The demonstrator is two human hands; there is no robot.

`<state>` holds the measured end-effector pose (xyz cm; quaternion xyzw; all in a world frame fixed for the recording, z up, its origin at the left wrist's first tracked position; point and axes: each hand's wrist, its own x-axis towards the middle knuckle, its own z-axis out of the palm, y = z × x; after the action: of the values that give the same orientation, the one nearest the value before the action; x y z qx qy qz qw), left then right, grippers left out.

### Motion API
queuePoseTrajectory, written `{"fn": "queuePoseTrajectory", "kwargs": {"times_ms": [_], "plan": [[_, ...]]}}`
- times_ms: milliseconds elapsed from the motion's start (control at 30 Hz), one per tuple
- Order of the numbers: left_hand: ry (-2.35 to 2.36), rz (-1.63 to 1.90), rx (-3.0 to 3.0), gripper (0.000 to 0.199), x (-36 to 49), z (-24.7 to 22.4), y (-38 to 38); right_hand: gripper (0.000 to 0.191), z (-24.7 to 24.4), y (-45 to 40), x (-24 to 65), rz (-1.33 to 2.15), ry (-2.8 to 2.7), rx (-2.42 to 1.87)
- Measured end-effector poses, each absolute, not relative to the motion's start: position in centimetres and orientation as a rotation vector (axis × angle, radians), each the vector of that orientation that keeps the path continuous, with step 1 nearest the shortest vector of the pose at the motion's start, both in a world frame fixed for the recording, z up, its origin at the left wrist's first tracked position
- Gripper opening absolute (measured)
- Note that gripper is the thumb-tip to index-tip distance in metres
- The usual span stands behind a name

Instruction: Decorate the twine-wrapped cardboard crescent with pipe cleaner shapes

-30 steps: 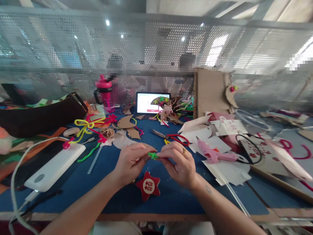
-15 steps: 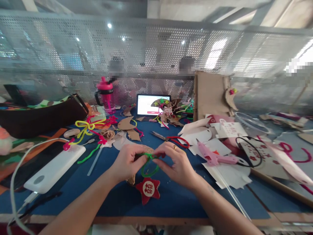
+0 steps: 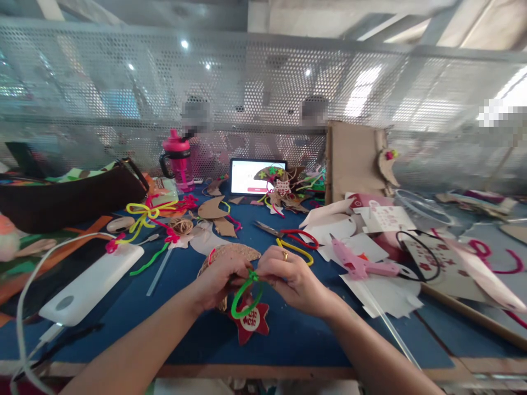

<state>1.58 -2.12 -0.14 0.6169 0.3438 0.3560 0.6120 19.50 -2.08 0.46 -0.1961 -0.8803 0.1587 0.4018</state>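
Note:
My left hand (image 3: 218, 282) and my right hand (image 3: 288, 280) meet over the blue table top (image 3: 296, 340), pinching the top of a green pipe cleaner loop (image 3: 246, 297) between them. A brown cork-like crescent (image 3: 230, 253) sits against my left hand, partly hidden by it, and seems held there. Just below the loop lies a red felt star (image 3: 252, 325) with a white round emblem, partly covered by the loop and my left hand. Nearest my right hand, a bent yellow pipe cleaner (image 3: 295, 251) lies on the table.
Scissors with red handles (image 3: 284, 231) and a pink glue gun (image 3: 360, 264) lie to the right among paper scraps. A white power bank (image 3: 93, 277) with its cable is at left. Behind stand a pink water bottle (image 3: 177, 160), a lit tablet (image 3: 256, 176) and a perforated metal screen (image 3: 255, 71).
The green pipe cleaner now hangs as a fuller loop, lower down. The brown crescent has come up against my left hand, and both hands have shifted slightly. A yellow pipe cleaner shows fully by the scissors.

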Motion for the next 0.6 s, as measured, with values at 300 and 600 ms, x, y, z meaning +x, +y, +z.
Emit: {"fn": "queuePoseTrajectory", "kwargs": {"times_ms": [300, 600], "plan": [[0.935, 1.012, 1.854, 0.018, 1.4, 1.2, -3.1, 0.004, 0.7, -2.3, 19.6, 0.573, -2.059, -0.729], [0.771, 0.919, 1.553, 0.024, 0.8, 0.8, -2.6, 0.005, 0.9, -2.2, 19.8, 0.632, -2.037, -0.751]]}}
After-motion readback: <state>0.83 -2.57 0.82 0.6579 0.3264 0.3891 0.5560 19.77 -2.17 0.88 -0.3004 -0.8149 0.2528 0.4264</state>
